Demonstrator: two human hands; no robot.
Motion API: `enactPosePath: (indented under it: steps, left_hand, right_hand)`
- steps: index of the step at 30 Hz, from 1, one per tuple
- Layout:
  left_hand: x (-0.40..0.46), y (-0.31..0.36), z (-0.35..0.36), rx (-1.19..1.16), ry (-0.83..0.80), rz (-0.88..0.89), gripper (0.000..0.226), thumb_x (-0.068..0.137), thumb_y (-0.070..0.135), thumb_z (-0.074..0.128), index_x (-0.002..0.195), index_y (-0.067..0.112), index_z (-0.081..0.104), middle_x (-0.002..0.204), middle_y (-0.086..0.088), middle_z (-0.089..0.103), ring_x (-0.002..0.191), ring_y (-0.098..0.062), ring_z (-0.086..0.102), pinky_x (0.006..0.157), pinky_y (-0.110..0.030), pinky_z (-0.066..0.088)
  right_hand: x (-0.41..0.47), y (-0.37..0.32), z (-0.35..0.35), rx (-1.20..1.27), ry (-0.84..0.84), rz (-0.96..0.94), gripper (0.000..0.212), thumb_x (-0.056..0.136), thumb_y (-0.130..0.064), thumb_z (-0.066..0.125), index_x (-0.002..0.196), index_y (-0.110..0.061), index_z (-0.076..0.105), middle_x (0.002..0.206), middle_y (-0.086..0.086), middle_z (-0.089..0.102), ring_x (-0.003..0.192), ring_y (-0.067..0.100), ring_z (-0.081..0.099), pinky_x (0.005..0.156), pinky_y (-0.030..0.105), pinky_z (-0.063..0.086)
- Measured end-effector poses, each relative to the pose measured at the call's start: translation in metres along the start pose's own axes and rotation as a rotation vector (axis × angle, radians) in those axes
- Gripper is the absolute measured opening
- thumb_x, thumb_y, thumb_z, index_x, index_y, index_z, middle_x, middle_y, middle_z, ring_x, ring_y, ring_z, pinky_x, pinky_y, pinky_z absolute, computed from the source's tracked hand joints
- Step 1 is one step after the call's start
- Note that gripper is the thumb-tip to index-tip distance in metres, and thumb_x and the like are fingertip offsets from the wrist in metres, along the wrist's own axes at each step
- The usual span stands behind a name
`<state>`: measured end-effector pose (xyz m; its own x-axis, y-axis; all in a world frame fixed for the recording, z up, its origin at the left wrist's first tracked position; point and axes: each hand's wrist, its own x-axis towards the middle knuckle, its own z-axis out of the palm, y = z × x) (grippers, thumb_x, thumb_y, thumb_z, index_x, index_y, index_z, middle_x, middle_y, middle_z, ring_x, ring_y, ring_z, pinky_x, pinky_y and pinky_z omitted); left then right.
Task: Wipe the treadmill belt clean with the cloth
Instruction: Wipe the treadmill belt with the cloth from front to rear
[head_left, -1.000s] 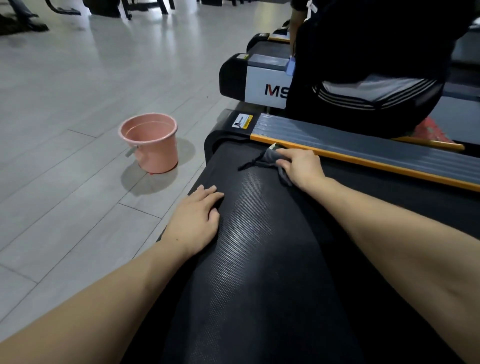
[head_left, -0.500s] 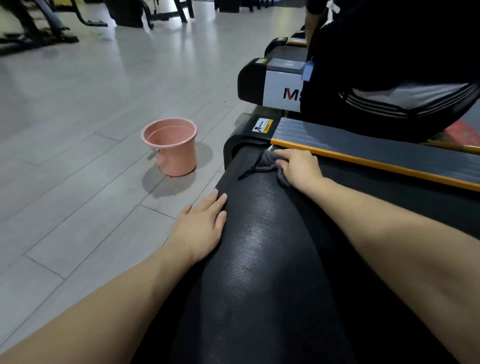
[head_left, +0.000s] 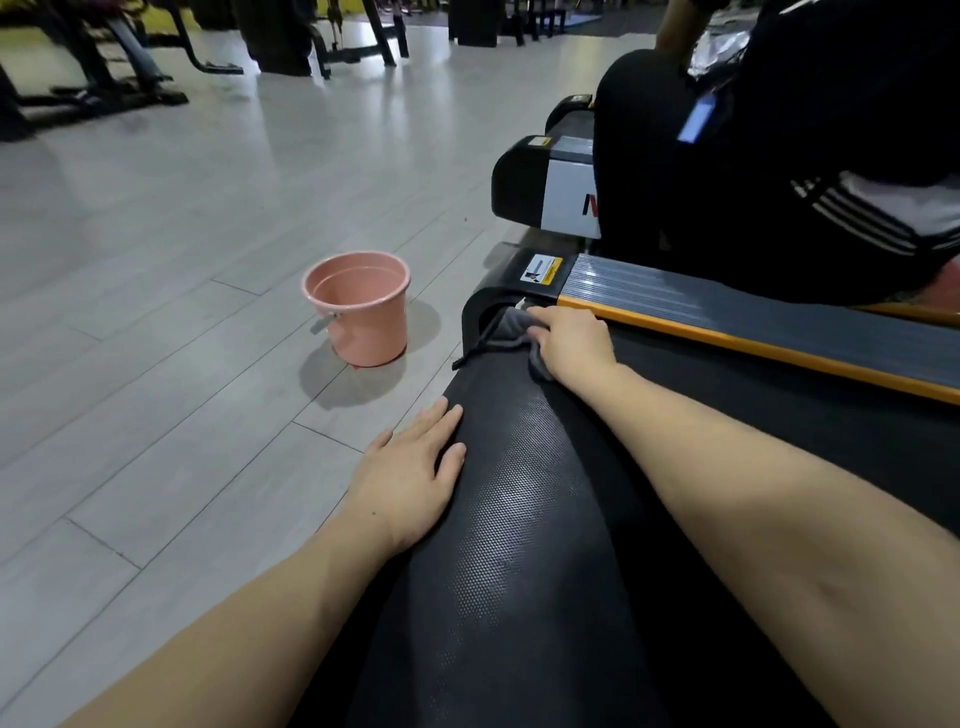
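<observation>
Mid-wipe at the belt (head_left: 519, 519) end: right hand (head_left: 571, 343) pressing cloth (head_left: 506, 330) flat; left hand (head_left: 410, 467) released, palm down; next, a firm drag back along the belt.

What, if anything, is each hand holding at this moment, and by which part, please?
The right hand presses the grey cloth by its near edge against the treadmill belt. The left hand holds nothing, lying flat on the belt's edge.

The right hand (head_left: 571, 343) is covering much of the cloth (head_left: 506, 332). The belt (head_left: 519, 545) is running off the bottom edge, and the side rail (head_left: 753, 322) is leaving at the right.
</observation>
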<state>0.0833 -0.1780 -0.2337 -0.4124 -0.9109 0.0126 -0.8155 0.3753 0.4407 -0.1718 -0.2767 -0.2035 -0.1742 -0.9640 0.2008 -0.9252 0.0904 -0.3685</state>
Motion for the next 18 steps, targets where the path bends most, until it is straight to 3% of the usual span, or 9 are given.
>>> enactPosePath:
  steps: [2, 9, 18]
  left_hand:
    - [0.001, 0.0, -0.001, -0.01, 0.009, -0.006, 0.054, 0.106, 0.046, 0.029, 0.159, 0.039, 0.023, 0.166, 0.02, 0.013, 0.151, 0.002, 0.014, 0.126, -0.037, 0.009]
    - [0.001, -0.002, 0.002, 0.008, 0.055, 0.011, 0.056, 0.105, 0.046, 0.031, 0.159, 0.034, 0.025, 0.166, 0.019, 0.017, 0.151, 0.001, 0.017, 0.125, -0.037, 0.016]
    - [0.0, -0.008, 0.001, 0.031, 0.013, -0.006, 0.055, 0.105, 0.052, 0.027, 0.158, 0.039, 0.023, 0.166, 0.022, 0.015, 0.15, -0.002, 0.023, 0.124, -0.044, 0.016]
  right_hand:
    - [0.001, -0.006, 0.0, 0.009, 0.002, 0.037, 0.023, 0.097, -0.028, 0.049, 0.112, -0.032, 0.066, 0.106, 0.003, 0.069, 0.102, 0.03, 0.061, 0.079, 0.037, 0.046]
    - [-0.042, -0.019, 0.007, 0.042, -0.001, -0.225, 0.024, 0.096, -0.032, 0.053, 0.116, -0.031, 0.066, 0.118, -0.01, 0.067, 0.112, 0.023, 0.06, 0.09, 0.042, 0.048]
    - [0.008, -0.004, 0.006, 0.033, -0.038, -0.06, 0.029, 0.097, -0.037, 0.049, 0.123, -0.039, 0.06, 0.111, 0.001, 0.068, 0.106, 0.031, 0.061, 0.091, 0.044, 0.051]
